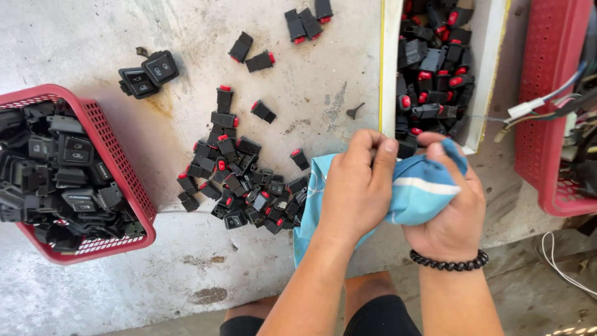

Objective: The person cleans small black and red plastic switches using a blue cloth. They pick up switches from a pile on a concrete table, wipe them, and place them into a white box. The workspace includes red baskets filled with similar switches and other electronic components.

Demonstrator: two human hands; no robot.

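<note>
Left hand [357, 186] and right hand [444, 208] both clenched on a light blue cloth [413, 190], bunched between them over the table [93, 37] edge; fingertips pressed together at the top of the cloth, whatever sits inside the folds hidden. Loose tail of the cloth hanging down under the left wrist, partly covered by the forearm. Black bead bracelet [449, 262] on the right wrist. Just left of the left hand, a heap of small black switches [239, 180] with red buttons, its near edge touching the cloth; stray ones scattered farther out, some cut off by the top border. Far left, a red basket [124, 180] of larger black switches, clipped by the frame. Just beyond the hands, a white tray [390, 68] of more switches, top cut off. Right of the right hand, a second red crate [547, 112] with wires [547, 99], contents hard to make out. Knees below, barely in view.
</note>
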